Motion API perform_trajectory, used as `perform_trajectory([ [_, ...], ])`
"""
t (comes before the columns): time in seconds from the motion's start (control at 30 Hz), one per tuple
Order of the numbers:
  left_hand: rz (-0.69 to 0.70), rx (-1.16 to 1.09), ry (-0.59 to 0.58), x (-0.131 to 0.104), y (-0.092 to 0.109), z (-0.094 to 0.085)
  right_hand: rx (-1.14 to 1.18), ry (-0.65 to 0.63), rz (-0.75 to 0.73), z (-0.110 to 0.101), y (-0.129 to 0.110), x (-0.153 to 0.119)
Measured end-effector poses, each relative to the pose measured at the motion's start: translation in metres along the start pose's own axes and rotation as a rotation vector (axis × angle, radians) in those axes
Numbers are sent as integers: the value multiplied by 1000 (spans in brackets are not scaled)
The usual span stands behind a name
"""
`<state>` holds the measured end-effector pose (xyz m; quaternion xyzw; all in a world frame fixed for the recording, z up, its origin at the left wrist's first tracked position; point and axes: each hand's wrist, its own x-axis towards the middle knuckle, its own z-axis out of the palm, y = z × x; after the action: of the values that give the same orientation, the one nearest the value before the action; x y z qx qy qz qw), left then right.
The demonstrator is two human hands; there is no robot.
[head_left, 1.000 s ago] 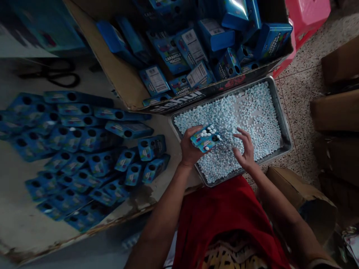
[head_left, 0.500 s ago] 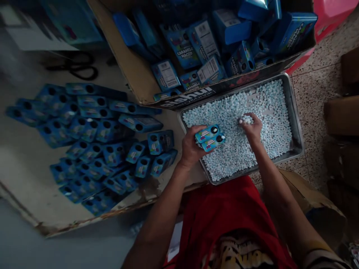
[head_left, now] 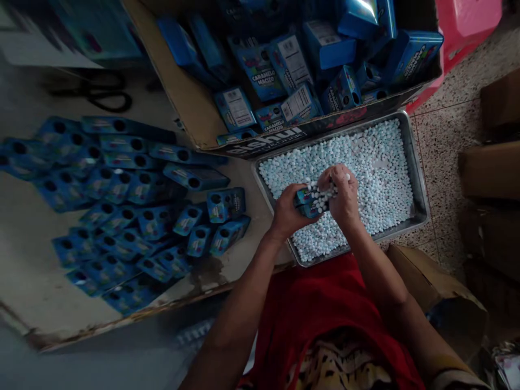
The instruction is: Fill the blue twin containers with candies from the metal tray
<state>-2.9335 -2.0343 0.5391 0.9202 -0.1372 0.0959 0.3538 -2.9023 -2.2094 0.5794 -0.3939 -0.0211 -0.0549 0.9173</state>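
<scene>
Two small blue candy boxes (head_left: pixel 305 203) are gripped side by side in my left hand (head_left: pixel 286 212), above the left part of a metal tray (head_left: pixel 422 203). Close against their tops, my right hand (head_left: pixel 343 195) is curled around a handful of small white candies (head_left: pixel 323 196). Some of these candies spill onto the box ends, which hides the round holes there. Pale blue and white candies (head_left: pixel 377 179) cover most of the tray floor beneath both hands.
Many blue boxes with round holes (head_left: pixel 154 189) stand on the table (head_left: pixel 227 276) at left. A cardboard carton (head_left: pixel 170 92) holding more blue boxes adjoins the tray. Black scissors (head_left: pixel 108 92) lie at upper left. Brown cartons (head_left: pixel 491 170) and a pink plastic piece (head_left: pixel 467 32) are at right.
My right hand has moved left from over the tray to the tops of the boxes, and candies now spill across them. My left hand still holds both boxes. The whole view has shifted slightly.
</scene>
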Motion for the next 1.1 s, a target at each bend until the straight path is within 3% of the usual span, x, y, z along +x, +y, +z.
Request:
perform_trajectory([
  [0.13, -53, 25, -147, -4, 3, -15, 208, 98, 189, -16, 4, 12],
  [0.27, 118, 88, -57, -1, -2, -23, 404, 271, 394, -70, 2, 12],
  [0.37, 225, 2, 2, 6, -9, -12, 282, 455, 385, -110, 0, 1],
  [0.47, 196, -194, 64, 10, -14, 6, 78, 417, 355, -129, -3, -13],
  [0.57, 157, -366, 44, 11, -15, 19, 25, 285, 408, -130, -5, -19],
  [0.63, 122, -434, 25, 12, -14, 23, 41, 276, 440, -127, -7, -15],
  [0.8, 12, -511, 49, 11, -15, 30, 197, 505, 484, -125, -16, 3],
  [0.87, 1, -524, 60, 7, -14, 33, 296, 542, 547, -125, -22, 5],
  [1.0, 60, -502, 21, 0, -10, 36, 414, 364, 612, -111, -37, -5],
  [1.1, 111, -478, 57, -2, -7, 36, 470, 188, 499, -88, -48, -15],
])
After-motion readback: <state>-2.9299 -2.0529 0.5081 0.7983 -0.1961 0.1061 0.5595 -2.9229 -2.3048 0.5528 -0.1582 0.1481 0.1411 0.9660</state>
